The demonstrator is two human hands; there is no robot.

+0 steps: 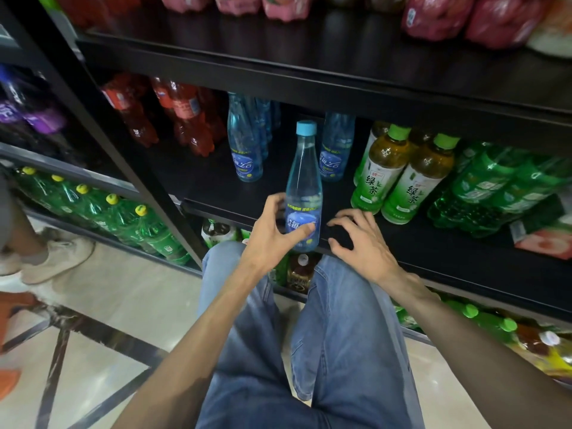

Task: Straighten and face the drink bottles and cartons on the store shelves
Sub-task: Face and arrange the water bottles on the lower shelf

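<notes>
A clear blue bottle with a light blue cap (303, 187) stands upright at the front edge of the dark middle shelf (433, 243), its blue label toward me. My left hand (272, 230) holds its lower part, thumb across the label and fingers round the left side. My right hand (356, 239) hovers just right of the bottle with fingers loosely curled, holding nothing. More blue bottles (244, 140) stand further back. Two green tea bottles (411, 181) stand to the right.
Red soda bottles (185, 119) fill the shelf's back left, green bottle packs (495, 193) its right. Pink bottles (433, 17) sit on the shelf above. Green bottles with yellow caps (111, 218) line a lower left shelf. Another person's shoe (55, 258) is on the floor.
</notes>
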